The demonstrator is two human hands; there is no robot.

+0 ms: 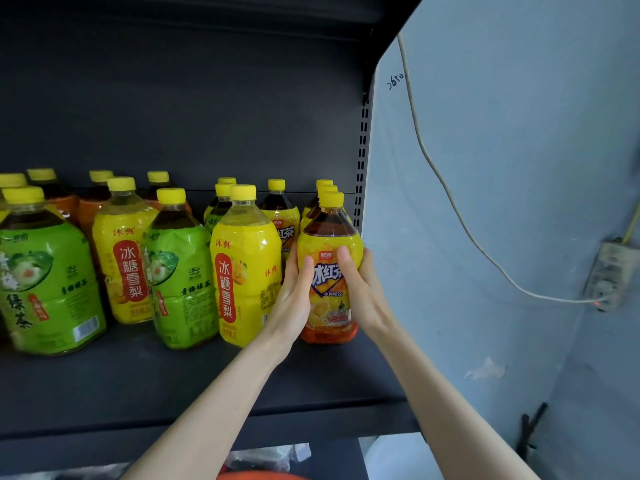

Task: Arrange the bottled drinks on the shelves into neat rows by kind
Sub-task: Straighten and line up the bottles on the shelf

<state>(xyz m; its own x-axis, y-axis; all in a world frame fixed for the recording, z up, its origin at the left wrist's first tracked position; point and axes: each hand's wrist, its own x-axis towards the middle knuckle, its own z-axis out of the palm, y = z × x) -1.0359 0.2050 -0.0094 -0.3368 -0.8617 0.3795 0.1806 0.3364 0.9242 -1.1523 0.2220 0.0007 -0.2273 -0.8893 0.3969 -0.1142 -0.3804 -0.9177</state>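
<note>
A green tea bottle (45,278) is cut off at the left edge. Just left of the fingers, a yellow pear drink bottle (242,265) is seen. An iced black tea bottle (329,233) is gripped upright on the dark shelf (138,375) by the left hand (292,296) and right hand (363,292). Its label is partly covered by the thumbs. The matching bottles (324,184) behind it are mostly hidden.

Both bare forearms were extended up and forward, converging near the right end of the shelf (138,386). The left hand (292,296) and right hand (365,289) clasped one iced-tea bottle (330,233) between them — thumbs across its front, fingers curled round its sides.
</note>
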